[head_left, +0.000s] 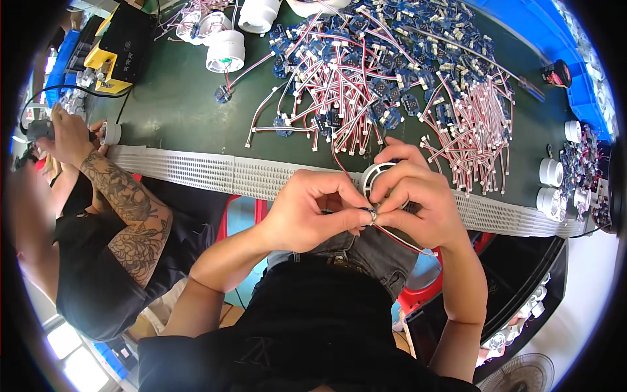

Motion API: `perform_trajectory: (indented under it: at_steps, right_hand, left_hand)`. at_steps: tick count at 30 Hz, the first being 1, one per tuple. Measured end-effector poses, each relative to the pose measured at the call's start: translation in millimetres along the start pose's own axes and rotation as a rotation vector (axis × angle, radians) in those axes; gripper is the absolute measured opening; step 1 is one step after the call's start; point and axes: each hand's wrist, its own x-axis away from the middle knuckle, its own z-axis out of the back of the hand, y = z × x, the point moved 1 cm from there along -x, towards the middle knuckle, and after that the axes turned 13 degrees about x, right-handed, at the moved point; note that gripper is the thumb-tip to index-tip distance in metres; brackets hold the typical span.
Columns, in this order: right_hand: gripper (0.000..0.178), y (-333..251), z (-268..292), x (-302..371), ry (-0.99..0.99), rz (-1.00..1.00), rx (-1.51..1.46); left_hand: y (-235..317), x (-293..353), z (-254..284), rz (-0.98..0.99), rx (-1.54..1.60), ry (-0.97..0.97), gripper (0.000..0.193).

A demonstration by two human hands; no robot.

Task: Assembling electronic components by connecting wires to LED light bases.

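The left hand [310,212] and the right hand [421,206] pinch together a small dark-blue part [371,211], mostly hidden, above the grey-trousered lap [385,261]; a thin red-and-white cable [401,242] hangs out from this grip

Layout of my bench [183,111]: a strip [189,168] runs along its near edge, where my left hand [304,212] and right hand [421,206] meet, a cable [398,240] between them. Beyond lie boards [392,39]. Left, a box [124,55] and a co-worker [124,225]; right, housings [550,172]; far right corner, a bin [522,26].
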Motion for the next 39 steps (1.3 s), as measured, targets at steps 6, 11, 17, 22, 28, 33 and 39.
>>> perform_trajectory:
  at_steps: [6, 11, 17, 22, 28, 33, 39]
  right_hand:
    - [0.018, 0, 1, 0, -0.014, 0.004, -0.006]
    - [0.017, -1, 1, 1, -0.013, 0.010, -0.009]
    - [0.018, -2, -1, 1, 0.008, 0.014, -0.002]
    - [0.018, -5, 1, -4, 0.008, -0.001, 0.001]
    - [0.019, -8, 3, -7, -0.013, -0.007, -0.002]
    - [0.020, -4, 1, -2, -0.015, 0.002, 0.020]
    - [0.023, 3, 2, -1, 0.008, 0.023, 0.015]
  left_hand:
    - [1, 0, -2, -0.036, -0.043, -0.011, 0.005]
    - [-3, 0, -1, -0.039, -0.051, 0.014, 0.005]
    - [-2, 0, 1, -0.031, -0.049, 0.004, 0.005]
    - [6, -2, 1, 0.015, -0.038, 0.000, 0.004]
    - [10, -1, -3, 0.009, -0.065, 0.006, 0.005]
    - [5, -3, 1, -0.021, -0.121, -0.046, 0.006]
    - [-2, -3, 3, -0.009, -0.107, -0.063, 0.006]
